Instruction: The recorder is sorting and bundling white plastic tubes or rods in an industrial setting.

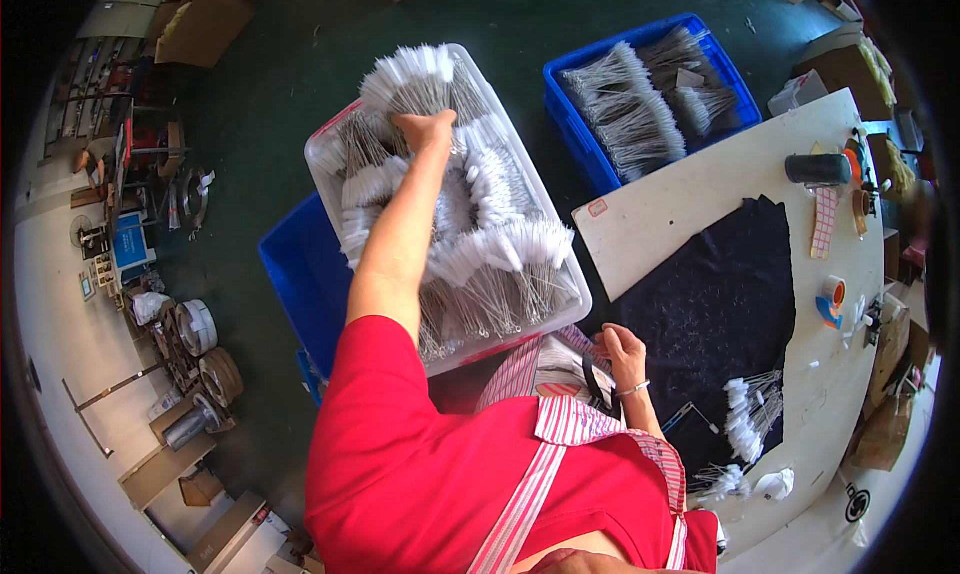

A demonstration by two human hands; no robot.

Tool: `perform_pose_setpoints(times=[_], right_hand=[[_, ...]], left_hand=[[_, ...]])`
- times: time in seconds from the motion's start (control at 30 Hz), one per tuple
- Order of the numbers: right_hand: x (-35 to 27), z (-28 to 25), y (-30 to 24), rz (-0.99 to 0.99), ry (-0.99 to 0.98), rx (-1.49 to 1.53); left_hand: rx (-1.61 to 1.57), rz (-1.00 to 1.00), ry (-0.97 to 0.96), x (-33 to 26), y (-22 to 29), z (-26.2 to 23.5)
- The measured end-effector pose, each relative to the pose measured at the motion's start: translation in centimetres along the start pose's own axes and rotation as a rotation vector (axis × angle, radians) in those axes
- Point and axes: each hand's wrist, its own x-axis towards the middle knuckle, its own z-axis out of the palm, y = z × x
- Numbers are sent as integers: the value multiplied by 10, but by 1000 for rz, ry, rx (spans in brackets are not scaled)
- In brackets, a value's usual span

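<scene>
At the far end of a white plastic bin [575, 309], my left hand [428, 129] is closed round the wire stems of a bundle of brushes [412, 79]. White bristles fan out beyond my fingers. More white-bristled wire brushes [500, 249] lie in the bin in rows, some with their looped wire ends toward me. My right hand [622, 349], with a bracelet at the wrist, is near the table's edge beside a dark cloth [710, 294]. Its fingers are loosely bent and apart, and I see nothing in them. A small pile of brushes [752, 414] rests on the cloth.
An empty-looking blue bin [308, 274] sits under the white one. Beyond the pale table [640, 219], another blue bin [735, 69] holds brush bundles. Tape rolls [836, 292] and a dark cylinder [818, 168] stand along the table's right side. Cartons [205, 19] and wire spools [195, 326] are at left.
</scene>
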Motion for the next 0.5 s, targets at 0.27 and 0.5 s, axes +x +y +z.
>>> perform_pose_setpoints(times=[0.27, 0.5], right_hand=[[8, 6, 7, 25, -24, 10], [11, 6, -1, 43, -1, 3]], left_hand=[[491, 18, 110, -8, -16, 39], [484, 22, 121, -12, -15, 38]])
